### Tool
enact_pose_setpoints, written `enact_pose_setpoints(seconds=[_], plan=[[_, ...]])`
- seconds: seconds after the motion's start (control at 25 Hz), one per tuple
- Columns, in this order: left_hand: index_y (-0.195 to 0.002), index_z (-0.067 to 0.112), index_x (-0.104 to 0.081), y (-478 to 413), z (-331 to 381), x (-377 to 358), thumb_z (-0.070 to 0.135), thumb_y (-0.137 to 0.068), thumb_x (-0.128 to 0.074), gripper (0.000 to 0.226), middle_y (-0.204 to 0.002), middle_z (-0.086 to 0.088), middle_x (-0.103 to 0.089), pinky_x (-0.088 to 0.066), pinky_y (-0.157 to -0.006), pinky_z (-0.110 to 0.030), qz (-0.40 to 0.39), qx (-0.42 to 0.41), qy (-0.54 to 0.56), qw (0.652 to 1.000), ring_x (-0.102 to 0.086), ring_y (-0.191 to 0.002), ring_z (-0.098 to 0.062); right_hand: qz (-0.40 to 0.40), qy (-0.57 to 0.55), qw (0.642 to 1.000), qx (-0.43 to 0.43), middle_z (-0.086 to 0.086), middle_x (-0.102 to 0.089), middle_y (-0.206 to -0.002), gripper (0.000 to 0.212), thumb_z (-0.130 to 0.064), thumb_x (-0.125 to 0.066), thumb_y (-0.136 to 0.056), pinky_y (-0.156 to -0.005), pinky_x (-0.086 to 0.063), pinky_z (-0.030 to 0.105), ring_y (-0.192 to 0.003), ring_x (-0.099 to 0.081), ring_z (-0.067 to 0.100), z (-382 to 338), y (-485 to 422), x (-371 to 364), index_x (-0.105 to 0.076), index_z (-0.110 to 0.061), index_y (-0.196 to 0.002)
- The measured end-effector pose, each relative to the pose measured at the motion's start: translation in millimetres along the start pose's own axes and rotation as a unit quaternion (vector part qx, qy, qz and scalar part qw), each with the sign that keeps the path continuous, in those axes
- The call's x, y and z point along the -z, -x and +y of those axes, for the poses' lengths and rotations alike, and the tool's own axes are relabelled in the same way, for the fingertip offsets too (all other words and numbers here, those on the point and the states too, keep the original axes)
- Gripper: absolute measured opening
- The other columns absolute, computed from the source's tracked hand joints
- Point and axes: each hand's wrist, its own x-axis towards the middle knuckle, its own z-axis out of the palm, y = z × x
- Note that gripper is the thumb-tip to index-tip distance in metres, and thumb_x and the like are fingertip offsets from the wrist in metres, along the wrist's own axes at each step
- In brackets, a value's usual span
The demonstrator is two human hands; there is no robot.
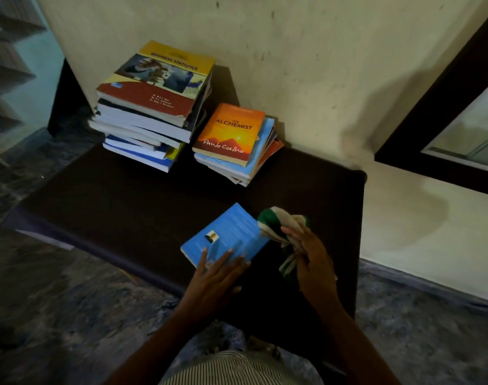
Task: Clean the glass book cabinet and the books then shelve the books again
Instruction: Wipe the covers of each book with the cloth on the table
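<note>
While the left hand (215, 276) presses flat, fingers straight, on a blue book (231, 234) by the table (126, 207)'s near edge, the right hand (312, 259) grips a green-and-white cloth (276, 220) against the book's right edge. I judge wiping is under way and shelving not yet begun. At the far edge wait a taller stack (151, 107) topped by "Business Statistics" and a shorter stack (234, 143) topped by "The Alchemist", Paulo Coelho.

Head view looks steeply down, close over the dark table (120, 218).
</note>
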Motion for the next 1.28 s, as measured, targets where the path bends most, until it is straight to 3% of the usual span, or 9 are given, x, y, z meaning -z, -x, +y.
enact_pose_setpoints(seconds=[0.16, 0.32, 0.4, 0.52, 0.68, 0.92, 1.08, 1.16, 1.28], plan=[[-0.137, 0.019, -0.045, 6.4, -43.3, 20.1, 0.061, -0.093, -0.020, 0.065, -0.142, -0.005, -0.046, -0.021, -0.107, -0.063, 0.049, 0.238, 0.073, 0.967, -0.031, -0.137, -0.022, -0.065, -0.019, 0.998, -0.001, -0.006, -0.051, -0.133, 0.045, -0.007, -0.041, -0.088, -0.108, -0.036, 0.033, -0.126, -0.044, 0.011, -1.7, -5.9, -20.9, -0.053, -0.033, -0.122], [-0.140, 0.017, -0.043, -0.6, -109.3, 30.2, 0.061, -0.083, -0.020, 0.075, -0.148, -0.006, -0.038, -0.008, -0.111, -0.057, 0.005, 0.353, 0.010, 0.936, -0.024, -0.141, -0.025, -0.102, 0.016, 0.994, -0.030, -0.003, -0.048, -0.136, 0.045, -0.002, -0.046, -0.091, -0.108, -0.030, 0.022, -0.128, -0.039, 0.009, -19.2, -52.2, -43.1, -0.052, -0.021, -0.130], [-0.142, 0.020, -0.041, -0.1, -116.2, 22.9, 0.062, -0.081, -0.018, 0.077, -0.151, -0.003, -0.034, -0.007, -0.113, -0.055, -0.020, 0.360, -0.018, 0.933, -0.020, -0.143, -0.023, -0.130, 0.026, 0.990, -0.041, -0.003, -0.043, -0.140, 0.046, -0.006, -0.047, -0.093, -0.105, -0.027, 0.019, -0.130, -0.035, 0.009, -22.4, -71.4, -59.3, -0.044, -0.023, -0.136], [-0.141, 0.022, -0.042, 0.1, -116.6, 19.0, 0.063, -0.081, -0.020, 0.075, -0.150, -0.001, -0.034, -0.006, -0.114, -0.052, -0.018, 0.365, -0.027, 0.930, -0.021, -0.142, -0.022, -0.198, 0.127, 0.970, -0.062, 0.006, -0.031, -0.149, 0.057, -0.023, -0.048, -0.095, -0.113, -0.026, 0.034, -0.138, -0.026, 0.021, -9.9, -71.4, -92.9, -0.024, -0.025, -0.147], [-0.143, 0.025, -0.037, -2.3, -118.7, 19.2, 0.063, -0.081, -0.018, 0.075, -0.153, 0.001, -0.030, 0.000, -0.114, -0.049, -0.023, 0.370, -0.028, 0.928, -0.016, -0.144, -0.020, -0.140, 0.218, 0.966, 0.023, 0.014, -0.044, -0.141, 0.056, -0.037, -0.035, -0.088, -0.105, -0.035, 0.049, -0.133, -0.038, 0.034, -11.2, -46.4, -118.4, -0.033, -0.024, -0.143], [-0.142, 0.023, -0.041, 0.1, -120.5, 17.0, 0.056, -0.085, -0.016, 0.070, -0.151, -0.003, -0.034, -0.006, -0.113, -0.053, -0.029, 0.354, -0.022, 0.935, -0.022, -0.142, -0.025, -0.233, 0.200, 0.937, 0.167, 0.003, -0.053, -0.133, 0.065, -0.026, -0.047, -0.075, -0.097, -0.041, 0.037, -0.126, -0.048, 0.025, -39.5, 22.1, -138.0, -0.037, -0.030, -0.139], [-0.137, 0.015, -0.048, -5.8, -115.0, 33.0, 0.046, -0.087, -0.031, 0.061, -0.144, -0.009, -0.043, -0.014, -0.111, -0.052, 0.021, 0.387, 0.080, 0.918, -0.030, -0.138, -0.029, -0.297, 0.055, 0.946, 0.117, 0.000, -0.052, -0.136, 0.058, -0.015, -0.038, -0.077, -0.105, -0.029, 0.031, -0.127, -0.043, 0.017, -33.9, 33.1, -113.2, -0.050, -0.024, -0.133], [-0.134, 0.011, -0.048, -14.2, -93.4, 45.1, 0.043, -0.090, -0.043, 0.055, -0.134, -0.015, -0.051, -0.031, -0.103, -0.047, 0.038, 0.401, 0.128, 0.906, -0.041, -0.126, -0.035, -0.241, -0.007, 0.969, 0.048, -0.001, -0.050, -0.133, 0.053, -0.014, -0.038, -0.081, -0.107, -0.030, 0.032, -0.125, -0.042, 0.013, -28.9, 38.8, -87.7, -0.051, -0.015, -0.131], [-0.139, 0.017, -0.038, -27.5, -43.2, 47.8, 0.057, -0.088, -0.048, 0.066, -0.136, -0.009, -0.042, -0.036, -0.096, -0.044, -0.111, 0.385, 0.067, 0.914, -0.038, -0.122, -0.032, -0.127, -0.044, 0.991, -0.029, -0.006, -0.053, -0.128, 0.048, -0.023, -0.038, -0.085, -0.102, -0.041, 0.034, -0.117, -0.051, 0.011, -16.9, 37.1, -45.3, -0.053, -0.014, -0.130]])
